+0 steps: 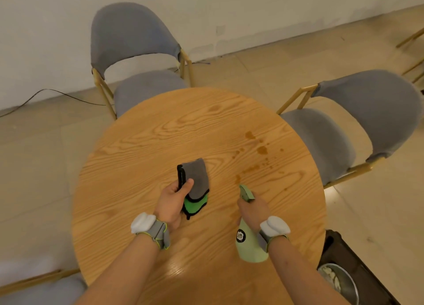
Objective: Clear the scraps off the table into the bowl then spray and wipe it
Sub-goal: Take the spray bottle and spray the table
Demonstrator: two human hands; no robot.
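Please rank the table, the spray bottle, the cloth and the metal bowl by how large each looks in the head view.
1. Round wooden table
2. Spray bottle and folded cloth: look alike
3. Metal bowl: cut off by the frame, so unsure

the round table is honey-coloured wood with bold swirling grain and darker brown wet spots. the folded cloth is grey edged in black, bright green beneath. the spray bottle is pale mint green with a round black label. the chairs are blue-grey on gold frames.
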